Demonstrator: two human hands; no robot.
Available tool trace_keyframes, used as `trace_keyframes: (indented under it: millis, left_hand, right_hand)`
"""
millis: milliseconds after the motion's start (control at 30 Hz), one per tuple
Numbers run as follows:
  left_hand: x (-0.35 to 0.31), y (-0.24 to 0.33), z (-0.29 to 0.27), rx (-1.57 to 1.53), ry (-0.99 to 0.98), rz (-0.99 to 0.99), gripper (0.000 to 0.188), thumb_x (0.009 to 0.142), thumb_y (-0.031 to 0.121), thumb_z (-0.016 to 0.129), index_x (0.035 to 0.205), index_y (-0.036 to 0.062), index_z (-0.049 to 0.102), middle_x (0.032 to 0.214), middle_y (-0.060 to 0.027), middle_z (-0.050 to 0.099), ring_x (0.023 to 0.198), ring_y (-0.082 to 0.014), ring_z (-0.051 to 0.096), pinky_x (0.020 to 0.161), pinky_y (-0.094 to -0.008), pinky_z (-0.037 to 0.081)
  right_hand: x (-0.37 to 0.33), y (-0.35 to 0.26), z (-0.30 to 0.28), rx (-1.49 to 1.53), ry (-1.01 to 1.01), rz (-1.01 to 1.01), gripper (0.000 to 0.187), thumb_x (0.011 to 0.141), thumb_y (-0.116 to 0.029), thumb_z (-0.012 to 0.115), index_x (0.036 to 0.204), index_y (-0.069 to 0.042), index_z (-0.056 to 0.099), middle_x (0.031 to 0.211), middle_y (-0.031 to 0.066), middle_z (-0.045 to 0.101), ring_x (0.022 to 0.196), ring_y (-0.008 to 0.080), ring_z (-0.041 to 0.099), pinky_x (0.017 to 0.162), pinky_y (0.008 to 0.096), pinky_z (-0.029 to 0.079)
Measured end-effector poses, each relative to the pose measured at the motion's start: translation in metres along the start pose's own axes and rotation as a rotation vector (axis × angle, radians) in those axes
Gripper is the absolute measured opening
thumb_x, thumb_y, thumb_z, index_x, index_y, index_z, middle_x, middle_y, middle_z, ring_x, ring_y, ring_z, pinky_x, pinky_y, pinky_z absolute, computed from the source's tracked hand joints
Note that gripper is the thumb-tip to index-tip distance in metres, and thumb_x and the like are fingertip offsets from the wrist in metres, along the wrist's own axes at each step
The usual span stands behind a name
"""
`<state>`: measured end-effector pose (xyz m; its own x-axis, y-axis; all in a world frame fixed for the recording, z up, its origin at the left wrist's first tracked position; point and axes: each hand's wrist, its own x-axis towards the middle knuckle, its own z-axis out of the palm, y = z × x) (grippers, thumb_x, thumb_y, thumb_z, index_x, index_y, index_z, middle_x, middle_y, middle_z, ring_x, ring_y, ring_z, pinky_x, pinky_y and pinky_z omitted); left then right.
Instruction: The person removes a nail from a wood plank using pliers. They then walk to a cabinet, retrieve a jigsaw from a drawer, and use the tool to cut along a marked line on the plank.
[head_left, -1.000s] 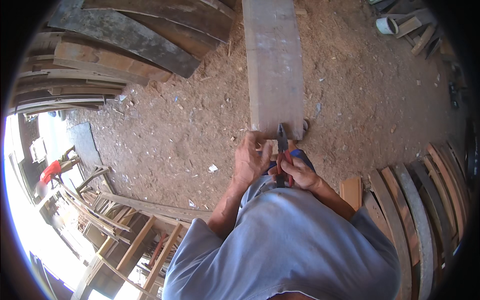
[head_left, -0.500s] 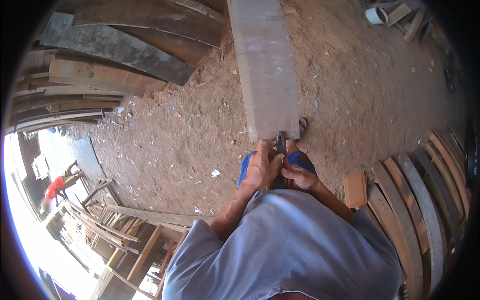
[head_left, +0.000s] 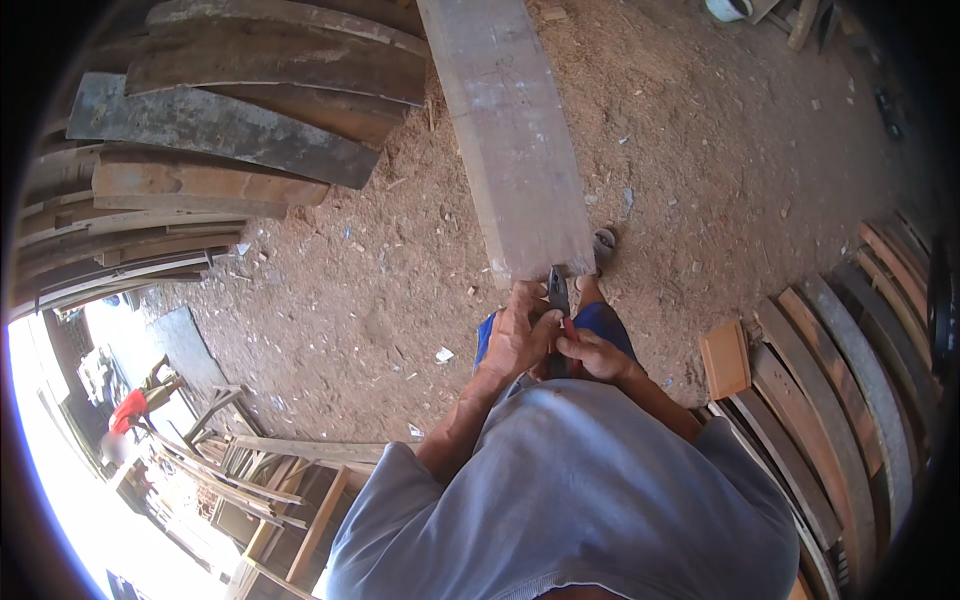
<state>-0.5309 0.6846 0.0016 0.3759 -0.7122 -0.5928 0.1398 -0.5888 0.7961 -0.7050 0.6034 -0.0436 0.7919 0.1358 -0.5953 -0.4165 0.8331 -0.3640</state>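
Note:
A pair of pliers [head_left: 559,290] with dark jaws and red handles is held in front of my waist, its jaws pointing away from me. My right hand [head_left: 598,355] is closed around the handles. On the other side, my left hand [head_left: 518,335] is closed against the pliers, its thumb beside the pivot and its fingers curled; whether something small is also pinched there cannot be seen. Just beyond the jaws lies the near end of a long, wide wooden board [head_left: 520,150], which stretches away from me.
Planks are stacked at the far left [head_left: 230,125], and more boards [head_left: 820,400] stand at the right beside a small wooden block [head_left: 725,360]. Wood scraps litter the dirt floor [head_left: 350,300]. A person in red [head_left: 128,410] is at the left by a timber pile. A foot [head_left: 604,242] shows beside the board.
The view has shifted slightly, so the board and stacks sit a little differently in the picture. Both hands keep nearly the same hold on the pliers.

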Motion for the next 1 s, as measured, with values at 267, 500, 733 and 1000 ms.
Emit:
trace_keyframes:
  millis: [267, 500, 733, 1000]
  left_hand:
    - [0.000, -0.009, 0.006, 0.073, 0.049, 0.027, 0.035, 0.090, 0.014, 0.069, 0.116, 0.0000, 0.050, 0.097, -0.0189, 0.070, 0.092, -0.0245, 0.069, 0.079, -0.0365, 0.055]
    - [-0.003, -0.005, 0.015, 0.062, 0.062, 0.006, 0.046, 0.090, 0.028, 0.071, 0.120, -0.0020, 0.053, 0.098, -0.0201, 0.070, 0.096, -0.0302, 0.070, 0.083, -0.0385, 0.053]
    - [0.004, -0.013, 0.012, 0.105, -0.036, -0.022, 0.042, 0.095, 0.025, 0.064, 0.124, -0.0030, 0.051, 0.107, -0.0200, 0.070, 0.099, -0.0309, 0.069, 0.087, -0.0374, 0.052]
    - [-0.001, -0.013, 0.008, -0.017, -0.103, 0.021, 0.041, 0.097, 0.024, 0.063, 0.124, -0.0040, 0.048, 0.108, -0.0152, 0.068, 0.099, -0.0241, 0.067, 0.088, -0.0369, 0.052]
  right_hand:
    - [0.002, 0.001, 0.008, -0.193, 0.225, -0.057, 0.036, 0.103, -0.042, 0.051, 0.098, -0.007, 0.060, 0.080, -0.0029, 0.057, 0.071, 0.0086, 0.053, 0.063, 0.0260, 0.044]
    - [0.010, 0.020, 0.003, -0.621, 0.498, -0.196, 0.037, 0.103, -0.035, 0.052, 0.096, 0.001, 0.056, 0.075, 0.0096, 0.058, 0.069, 0.0248, 0.058, 0.064, 0.0392, 0.046]
    - [0.000, -0.020, 0.032, -1.019, 0.720, -0.080, 0.035, 0.098, -0.030, 0.057, 0.096, 0.005, 0.054, 0.086, 0.0287, 0.064, 0.084, 0.0490, 0.063, 0.068, 0.0510, 0.048]
    - [-0.010, -0.026, 0.029, -1.017, 0.638, -0.187, 0.037, 0.092, -0.028, 0.061, 0.107, 0.006, 0.055, 0.086, 0.0274, 0.065, 0.087, 0.0465, 0.065, 0.075, 0.0498, 0.049]
